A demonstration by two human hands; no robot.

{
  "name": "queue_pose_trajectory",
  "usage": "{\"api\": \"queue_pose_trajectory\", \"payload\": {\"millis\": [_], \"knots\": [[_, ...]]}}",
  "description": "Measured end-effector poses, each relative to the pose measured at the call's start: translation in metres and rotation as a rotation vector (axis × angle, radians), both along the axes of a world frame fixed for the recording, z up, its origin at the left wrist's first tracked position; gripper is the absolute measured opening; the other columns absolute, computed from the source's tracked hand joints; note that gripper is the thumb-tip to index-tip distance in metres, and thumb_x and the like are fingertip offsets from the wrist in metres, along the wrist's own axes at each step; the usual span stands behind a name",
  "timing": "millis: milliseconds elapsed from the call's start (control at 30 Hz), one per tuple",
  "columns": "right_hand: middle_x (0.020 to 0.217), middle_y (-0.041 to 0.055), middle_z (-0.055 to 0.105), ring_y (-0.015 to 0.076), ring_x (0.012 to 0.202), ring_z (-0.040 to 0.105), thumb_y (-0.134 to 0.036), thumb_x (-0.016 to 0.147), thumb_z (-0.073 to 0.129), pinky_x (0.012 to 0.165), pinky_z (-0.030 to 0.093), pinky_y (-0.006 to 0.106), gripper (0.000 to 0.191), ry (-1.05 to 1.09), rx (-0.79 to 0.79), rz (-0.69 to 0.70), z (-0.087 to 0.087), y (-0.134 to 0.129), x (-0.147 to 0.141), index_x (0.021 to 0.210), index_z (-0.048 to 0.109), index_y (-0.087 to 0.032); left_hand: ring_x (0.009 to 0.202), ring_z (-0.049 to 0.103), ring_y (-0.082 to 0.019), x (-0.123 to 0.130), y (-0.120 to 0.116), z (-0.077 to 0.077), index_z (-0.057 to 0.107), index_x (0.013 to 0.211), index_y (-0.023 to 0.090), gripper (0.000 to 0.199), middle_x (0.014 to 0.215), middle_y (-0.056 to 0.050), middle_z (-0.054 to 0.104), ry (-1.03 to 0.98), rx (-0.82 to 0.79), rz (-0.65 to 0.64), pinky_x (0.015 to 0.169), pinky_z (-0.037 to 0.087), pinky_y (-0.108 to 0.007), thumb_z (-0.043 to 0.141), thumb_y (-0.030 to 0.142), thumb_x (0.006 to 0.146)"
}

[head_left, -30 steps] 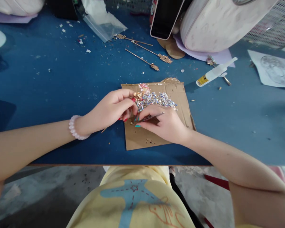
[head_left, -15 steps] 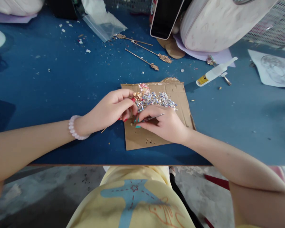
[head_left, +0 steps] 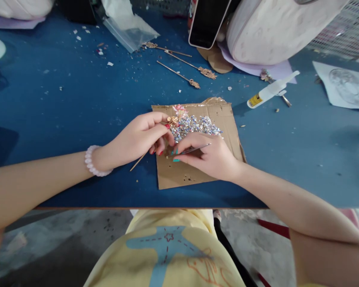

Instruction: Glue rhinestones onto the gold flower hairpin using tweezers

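Presently | left hand: grip closed on 1 gold pin | right hand: grip pinching metal tool over cardboard

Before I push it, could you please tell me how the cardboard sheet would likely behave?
The cardboard sheet should probably slide as one fairly stiff piece, since it lies flat. It is likely light, being thin. The seemingly loose glittering pieces heaped on it could scatter if jolted.

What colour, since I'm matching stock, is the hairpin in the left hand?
The hairpin is gold-coloured; the head view shows it best.
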State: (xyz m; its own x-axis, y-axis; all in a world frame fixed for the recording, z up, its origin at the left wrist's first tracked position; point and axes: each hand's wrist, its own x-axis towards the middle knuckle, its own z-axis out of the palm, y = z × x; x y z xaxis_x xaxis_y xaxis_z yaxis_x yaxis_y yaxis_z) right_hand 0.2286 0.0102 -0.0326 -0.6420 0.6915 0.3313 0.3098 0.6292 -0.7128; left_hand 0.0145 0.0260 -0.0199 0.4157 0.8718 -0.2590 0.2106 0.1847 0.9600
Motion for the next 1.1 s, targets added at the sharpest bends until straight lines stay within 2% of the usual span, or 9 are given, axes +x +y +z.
{"api": "queue_pose_trajectory", "payload": {"millis": [167,300,500,667,800,1000,1100], "knots": [[0.084,0.0012,0.075,0.012,0.076,0.07,-0.019,0.092,0.072,0.072,0.054,0.025,0.006,0.045,-0.009,-0.051,0.003,-0.001,0.007,0.088,0.069,-0.018,0.046,0.06,-0.007,0.0,0.001,0.002,0.058,0.09,0.018,0.008,0.076,-0.001,0.072,-0.006,-0.027,-0.031,0.042,0.041,-0.018,0.05,0.016,0.092],[0.086,0.0005,0.076,0.0127,0.078,0.072,-0.02,0.089,0.075,0.074,0.057,0.026,0.005,0.09,-0.076,-0.12,0.004,-0.004,0.015,0.087,0.07,-0.02,0.046,0.062,-0.008,0.0,0.001,0.005,0.059,0.096,0.017,0.01,0.076,-0.002,0.073,-0.002,-0.063,-0.058,0.042,0.041,-0.019,0.051,0.015,0.091],[0.084,0.0012,0.077,0.0142,0.078,0.074,-0.018,0.085,0.077,0.074,0.06,0.027,0.006,0.156,-0.124,-0.218,0.005,-0.011,0.031,0.084,0.072,-0.02,0.049,0.069,-0.011,-0.001,-0.002,0.004,0.061,0.103,0.018,0.013,0.082,-0.004,0.079,-0.008,-0.178,-0.164,0.043,0.048,-0.019,0.054,0.015,0.092],[0.086,0.0011,0.078,0.0158,0.08,0.075,-0.02,0.085,0.078,0.074,0.063,0.03,0.007,0.211,-0.12,-0.256,0.008,-0.013,0.031,0.085,0.071,-0.022,0.05,0.071,-0.012,0.002,-0.009,0.008,0.062,0.105,0.018,0.016,0.082,-0.005,0.08,0.001,-0.241,-0.237,0.043,0.048,-0.019,0.053,0.014,0.093],[0.088,0.0008,0.079,0.016,0.081,0.076,-0.021,0.087,0.078,0.075,0.062,0.032,0.008,0.222,-0.035,-0.275,0.008,-0.014,0.028,0.085,0.07,-0.024,0.05,0.071,-0.013,0.003,-0.012,0.01,0.063,0.108,0.018,0.019,0.082,-0.006,0.08,0.001,-0.299,-0.254,0.043,0.048,-0.02,0.055,0.015,0.091],[0.086,0.0021,0.08,0.0175,0.079,0.076,-0.016,0.087,0.077,0.074,0.063,0.035,0.012,0.174,0.202,-0.223,0.007,-0.012,0.028,0.085,0.069,-0.023,0.05,0.071,-0.013,0.004,-0.013,0.01,0.061,0.108,0.018,0.019,0.082,-0.006,0.081,-0.005,-0.332,-0.255,0.043,0.048,-0.02,0.053,0.015,0.092],[0.085,0.0027,0.079,0.0168,0.078,0.075,-0.014,0.087,0.077,0.073,0.063,0.033,0.012,0.163,0.25,-0.2,0.005,-0.009,0.027,0.087,0.068,-0.022,0.05,0.071,-0.012,0.004,-0.014,0.01,0.06,0.107,0.018,0.017,0.083,-0.005,0.081,0.002,-0.327,-0.265,0.044,0.048,-0.019,0.052,0.014,0.093]]}}
